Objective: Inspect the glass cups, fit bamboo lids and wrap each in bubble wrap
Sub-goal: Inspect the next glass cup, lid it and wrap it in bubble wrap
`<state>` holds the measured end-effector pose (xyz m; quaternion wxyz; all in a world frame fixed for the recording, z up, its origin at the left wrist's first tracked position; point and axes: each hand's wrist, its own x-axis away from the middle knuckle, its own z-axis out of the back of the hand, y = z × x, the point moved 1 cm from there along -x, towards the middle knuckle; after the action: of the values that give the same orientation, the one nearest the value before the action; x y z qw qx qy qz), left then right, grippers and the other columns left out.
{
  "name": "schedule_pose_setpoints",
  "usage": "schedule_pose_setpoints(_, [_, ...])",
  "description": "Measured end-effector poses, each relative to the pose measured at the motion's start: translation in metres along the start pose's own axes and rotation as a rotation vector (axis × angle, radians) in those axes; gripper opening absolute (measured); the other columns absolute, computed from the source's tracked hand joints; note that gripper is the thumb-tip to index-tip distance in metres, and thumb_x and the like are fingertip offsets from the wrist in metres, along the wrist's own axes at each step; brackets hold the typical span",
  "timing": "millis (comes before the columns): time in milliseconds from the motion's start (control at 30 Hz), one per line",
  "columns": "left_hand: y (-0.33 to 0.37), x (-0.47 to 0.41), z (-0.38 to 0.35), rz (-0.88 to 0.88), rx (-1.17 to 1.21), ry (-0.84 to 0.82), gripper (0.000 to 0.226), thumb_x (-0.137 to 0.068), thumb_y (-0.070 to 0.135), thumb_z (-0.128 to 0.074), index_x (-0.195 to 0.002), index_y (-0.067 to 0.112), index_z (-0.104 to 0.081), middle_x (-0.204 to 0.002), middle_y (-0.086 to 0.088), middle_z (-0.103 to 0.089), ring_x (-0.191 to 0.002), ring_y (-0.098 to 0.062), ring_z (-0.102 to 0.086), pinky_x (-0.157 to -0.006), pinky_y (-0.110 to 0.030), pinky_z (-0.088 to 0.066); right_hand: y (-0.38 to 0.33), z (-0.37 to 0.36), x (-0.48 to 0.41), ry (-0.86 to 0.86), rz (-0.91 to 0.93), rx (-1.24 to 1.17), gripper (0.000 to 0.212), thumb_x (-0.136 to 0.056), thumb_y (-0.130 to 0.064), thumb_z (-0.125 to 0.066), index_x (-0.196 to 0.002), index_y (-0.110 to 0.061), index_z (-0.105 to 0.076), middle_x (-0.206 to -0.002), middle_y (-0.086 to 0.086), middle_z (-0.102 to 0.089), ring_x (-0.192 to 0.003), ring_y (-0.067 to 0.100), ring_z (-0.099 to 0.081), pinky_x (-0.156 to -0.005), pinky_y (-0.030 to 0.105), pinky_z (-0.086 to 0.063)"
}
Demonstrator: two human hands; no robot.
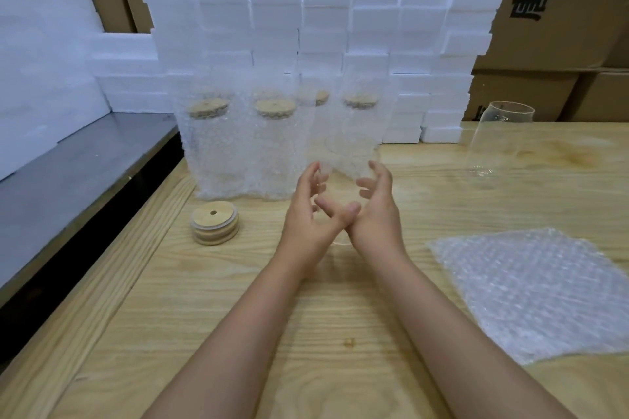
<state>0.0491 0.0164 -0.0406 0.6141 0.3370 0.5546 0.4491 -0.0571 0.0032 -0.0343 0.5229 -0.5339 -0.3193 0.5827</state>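
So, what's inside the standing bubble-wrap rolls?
Bamboo lids show through the rolls near their tops; the cups below are too blurred by bubbles to make out.
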Motion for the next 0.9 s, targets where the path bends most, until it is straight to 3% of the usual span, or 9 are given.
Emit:
schedule_pose_setpoints(133, [0.003, -0.002, -0.002, -0.014, -0.064, 0.049, 0.096, -0.064, 0.041, -0.074, -0.147, 0.023, -0.03, -0.135, 0.006, -0.044, -0.123, -0.005, -0.046, -0.103, -0.035, -0.044, 0.006, 0.0, 0.005, -0.025, 0.055, -0.002, 0.102, -0.067, -0.039, -0.085, -0.144, -0.037, -0.019, -0.134, -0.014, -0.043, -0.122, 0.003, -0.042, -0.091, 0.017, -0.037])
schedule_pose_setpoints(300, [0.001, -0.008, -0.004, -0.114, -0.067, 0.069, 0.093, -0.057, 0.033, -0.082, -0.138, 0.022, -0.039, -0.136, 0.002, -0.047, -0.127, -0.01, -0.046, -0.107, -0.04, -0.041, 0.013, 0.005, 0.003, -0.046, 0.16, -0.014, 0.092, -0.063, -0.03, -0.083, -0.126, -0.051, -0.02, -0.133, -0.027, -0.039, -0.107, -0.029, -0.038, -0.075, -0.004, -0.035])
schedule_pose_setpoints(367, [-0.003, -0.009, -0.003, -0.161, -0.087, 0.07, 0.088, -0.057, 0.036, -0.081, -0.133, 0.032, -0.037, -0.136, 0.002, -0.047, -0.129, -0.013, -0.046, -0.108, -0.04, -0.04, 0.018, 0.006, 0.0, -0.059, 0.19, 0.005, 0.092, -0.066, -0.025, -0.083, -0.126, -0.051, -0.018, -0.13, -0.037, -0.036, -0.105, -0.033, -0.034, -0.075, -0.006, -0.033])
schedule_pose_setpoints(500, [-0.012, -0.012, 0.002, -0.239, -0.171, 0.056, 0.087, -0.062, 0.023, -0.083, -0.129, 0.038, -0.029, -0.129, 0.008, -0.047, -0.122, -0.015, -0.051, -0.102, -0.039, -0.045, 0.029, 0.007, -0.002, -0.113, 0.224, 0.074, 0.091, -0.074, -0.013, -0.077, -0.133, -0.043, -0.014, -0.115, -0.059, -0.03, -0.104, -0.033, -0.038, -0.077, -0.006, -0.033])
schedule_pose_setpoints(567, [-0.013, -0.012, 0.003, -0.263, -0.203, 0.054, 0.085, -0.063, 0.024, -0.083, -0.124, 0.044, -0.027, -0.124, 0.015, -0.048, -0.115, -0.009, -0.055, -0.095, -0.029, -0.049, 0.031, 0.01, -0.002, -0.135, 0.246, 0.097, 0.091, -0.077, -0.002, -0.07, -0.135, -0.04, -0.012, -0.122, -0.053, -0.031, -0.112, -0.028, -0.038, -0.084, -0.003, -0.034])
schedule_pose_setpoints(633, [-0.014, -0.011, 0.003, -0.268, -0.225, 0.058, 0.084, -0.063, 0.026, -0.084, -0.121, 0.046, -0.026, -0.123, 0.018, -0.049, -0.11, -0.002, -0.056, -0.088, -0.018, -0.047, 0.029, 0.014, 0.0, -0.19, 0.246, 0.087, 0.089, -0.077, 0.004, -0.061, -0.137, -0.041, -0.012, -0.136, -0.035, -0.035, -0.123, -0.015, -0.041, -0.094, 0.007, -0.04])
schedule_pose_setpoints(700, [-0.014, -0.01, 0.005, -0.253, -0.242, 0.062, 0.084, -0.064, 0.029, -0.085, -0.118, 0.048, -0.024, -0.124, 0.018, -0.049, -0.108, 0.003, -0.055, -0.084, -0.009, -0.043, 0.023, 0.018, 0.005, -0.252, 0.228, 0.016, 0.082, -0.075, -0.006, -0.06, -0.137, -0.042, -0.018, -0.14, -0.018, -0.04, -0.129, -0.002, -0.043, -0.1, 0.015, -0.041])
schedule_pose_setpoints(800, [-0.015, -0.011, 0.009, -0.23, -0.233, 0.068, 0.082, -0.062, 0.037, -0.081, -0.114, 0.06, -0.021, -0.122, 0.03, -0.047, -0.108, 0.008, -0.054, -0.081, -0.004, -0.04, 0.012, 0.023, 0.013, -0.258, 0.265, -0.138, 0.078, -0.068, -0.031, -0.06, -0.14, -0.032, -0.03, -0.144, -0.015, -0.038, -0.135, 0.001, -0.036, -0.108, 0.029, -0.037])
schedule_pose_setpoints(900, [-0.018, -0.012, 0.012, -0.223, -0.256, 0.069, 0.09, -0.063, 0.035, -0.083, -0.123, 0.065, -0.023, -0.128, 0.034, -0.043, -0.117, 0.009, -0.048, -0.089, -0.004, -0.037, 0.002, 0.02, 0.02, -0.228, 0.304, -0.139, 0.079, -0.073, -0.041, -0.065, -0.143, -0.031, -0.031, -0.145, -0.023, -0.036, -0.136, -0.001, -0.033, -0.105, 0.021, -0.038])
